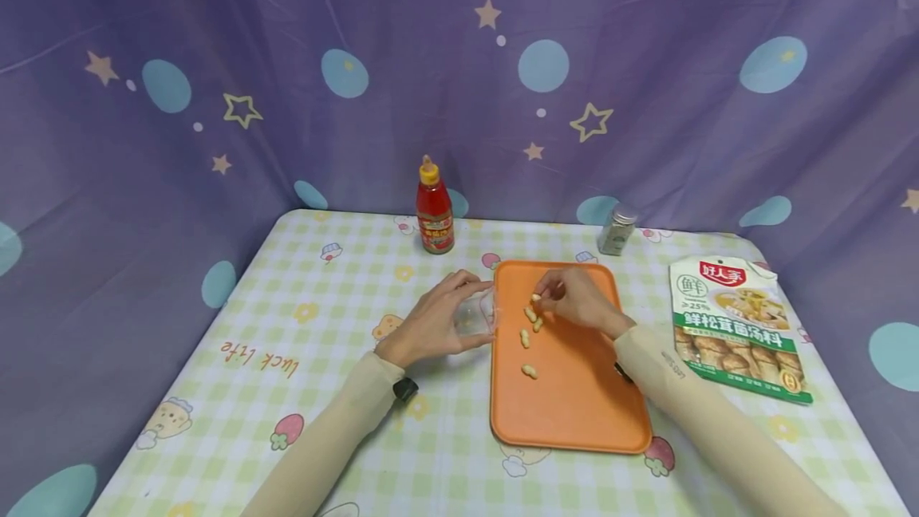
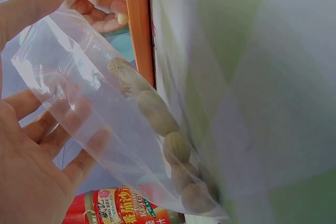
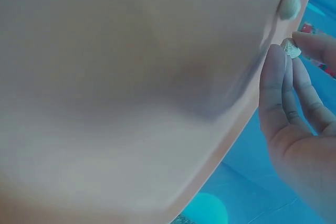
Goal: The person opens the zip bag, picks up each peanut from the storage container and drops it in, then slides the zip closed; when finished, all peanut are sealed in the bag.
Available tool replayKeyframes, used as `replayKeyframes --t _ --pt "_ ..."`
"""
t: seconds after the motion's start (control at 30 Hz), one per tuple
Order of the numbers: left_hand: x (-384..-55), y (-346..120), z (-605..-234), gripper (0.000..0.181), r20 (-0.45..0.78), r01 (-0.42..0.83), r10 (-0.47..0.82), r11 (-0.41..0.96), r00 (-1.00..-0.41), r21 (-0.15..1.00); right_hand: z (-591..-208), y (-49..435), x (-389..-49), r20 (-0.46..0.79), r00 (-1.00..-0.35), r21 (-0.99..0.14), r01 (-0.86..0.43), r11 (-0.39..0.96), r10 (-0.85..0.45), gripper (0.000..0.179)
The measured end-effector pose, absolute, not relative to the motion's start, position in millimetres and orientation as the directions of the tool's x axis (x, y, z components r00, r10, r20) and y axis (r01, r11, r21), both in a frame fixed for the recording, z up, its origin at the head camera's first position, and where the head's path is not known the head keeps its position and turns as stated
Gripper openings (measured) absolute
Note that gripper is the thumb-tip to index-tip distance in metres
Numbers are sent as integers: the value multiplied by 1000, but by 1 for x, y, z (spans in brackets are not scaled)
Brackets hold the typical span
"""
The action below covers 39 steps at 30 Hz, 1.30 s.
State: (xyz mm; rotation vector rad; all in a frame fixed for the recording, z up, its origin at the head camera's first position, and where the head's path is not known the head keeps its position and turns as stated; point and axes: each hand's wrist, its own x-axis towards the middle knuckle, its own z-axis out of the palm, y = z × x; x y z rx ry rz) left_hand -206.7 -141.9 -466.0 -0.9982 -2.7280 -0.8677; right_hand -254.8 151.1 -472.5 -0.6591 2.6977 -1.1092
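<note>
At the tray's left edge my left hand (image 1: 431, 321) holds a clear plastic bag (image 1: 474, 315), thumb on one side and fingers on the other. Several peanuts (image 2: 157, 111) lie along the bottom of the bag in the left wrist view. Above the orange tray (image 1: 574, 405) my right hand (image 1: 577, 300) pinches one peanut (image 3: 290, 49) between thumb and fingertips. More peanuts (image 1: 525, 339) are scattered on the left half of the tray, one of them (image 1: 529, 372) lying apart, closer to me.
Behind the tray stand a red ketchup bottle (image 1: 435, 218) with a yellow cap, and a small seasoning jar (image 1: 617, 231). To the right lies a green and white food packet (image 1: 739, 329). A checked cloth (image 1: 323, 262) covers the table, with a purple curtain (image 1: 445, 6) behind.
</note>
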Motion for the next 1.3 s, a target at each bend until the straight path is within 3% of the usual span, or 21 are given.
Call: replayKeyframes --t 0.8,1.3 --pt "-205 -143 -467 82 285 619 557 621 -780 480 -452 101 -213 135 -838 -807 -402 432 -529 15" --pt "-207 -142 -467 82 319 633 550 616 -772 469 -447 93 -207 99 -826 -804 -395 445 -554 13"
